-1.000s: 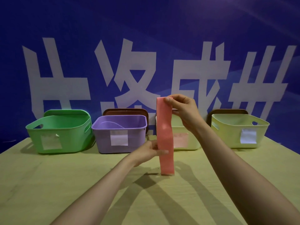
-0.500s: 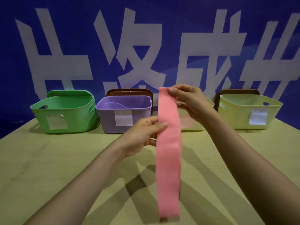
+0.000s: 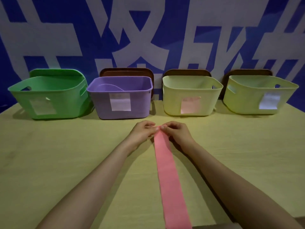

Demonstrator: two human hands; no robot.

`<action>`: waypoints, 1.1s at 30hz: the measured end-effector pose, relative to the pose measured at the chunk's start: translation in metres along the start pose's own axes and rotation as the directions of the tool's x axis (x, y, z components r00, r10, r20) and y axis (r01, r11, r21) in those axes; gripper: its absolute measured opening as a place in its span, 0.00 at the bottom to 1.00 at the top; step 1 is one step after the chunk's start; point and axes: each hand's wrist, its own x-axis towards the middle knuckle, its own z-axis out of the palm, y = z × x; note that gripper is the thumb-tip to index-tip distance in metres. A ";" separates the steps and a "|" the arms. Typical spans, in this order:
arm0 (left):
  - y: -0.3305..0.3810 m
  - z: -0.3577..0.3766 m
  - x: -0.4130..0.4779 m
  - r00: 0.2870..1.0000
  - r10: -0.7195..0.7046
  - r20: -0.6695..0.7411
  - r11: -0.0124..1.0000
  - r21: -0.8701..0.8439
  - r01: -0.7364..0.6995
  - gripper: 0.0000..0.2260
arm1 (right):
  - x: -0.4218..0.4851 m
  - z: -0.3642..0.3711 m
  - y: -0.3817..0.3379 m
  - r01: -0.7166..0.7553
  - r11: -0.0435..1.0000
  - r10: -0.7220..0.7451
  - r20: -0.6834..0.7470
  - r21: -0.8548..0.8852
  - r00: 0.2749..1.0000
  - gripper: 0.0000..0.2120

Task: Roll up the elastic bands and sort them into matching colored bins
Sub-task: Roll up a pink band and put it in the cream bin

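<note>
A long pink elastic band [image 3: 170, 179] lies flat on the table, running from the near edge toward the bins. My left hand [image 3: 142, 133] and my right hand [image 3: 177, 132] pinch its far end together, fingertips meeting over the band. At the back stand a green bin [image 3: 49, 95], a purple bin [image 3: 122, 96] with a purple band inside, a pale yellow bin with a pink label [image 3: 189, 95] and a pale yellow bin with a white label [image 3: 259, 95].
The bins line the far edge of the wooden table [image 3: 66, 162], against a blue wall with large white characters. Brown lids [image 3: 127, 72] lean behind three bins.
The band hung upright from my right hand; now it lies flat on the table. Both hands have come down to its far end. The view has tilted down.
</note>
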 end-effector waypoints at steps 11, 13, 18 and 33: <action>-0.016 0.008 0.008 0.994 0.082 -0.075 0.975 -0.201 -0.095 0.06 | 0.007 -0.008 0.008 0.136 0.990 -0.134 0.071 -0.028 0.988 0.07; -0.017 0.009 0.008 0.994 0.073 -0.076 0.965 -0.246 -0.090 0.05 | 0.008 -0.007 0.008 0.148 0.989 -0.146 0.074 -0.018 0.987 0.07; -0.017 0.007 0.008 0.998 0.042 -0.056 0.947 -0.316 -0.058 0.04 | 0.006 -0.006 0.008 0.170 0.985 -0.171 0.110 0.022 0.979 0.08; -0.019 0.008 0.003 0.994 0.059 -0.094 0.938 -0.335 -0.087 0.03 | 0.006 -0.007 0.008 0.217 0.971 -0.201 0.148 -0.104 0.968 0.08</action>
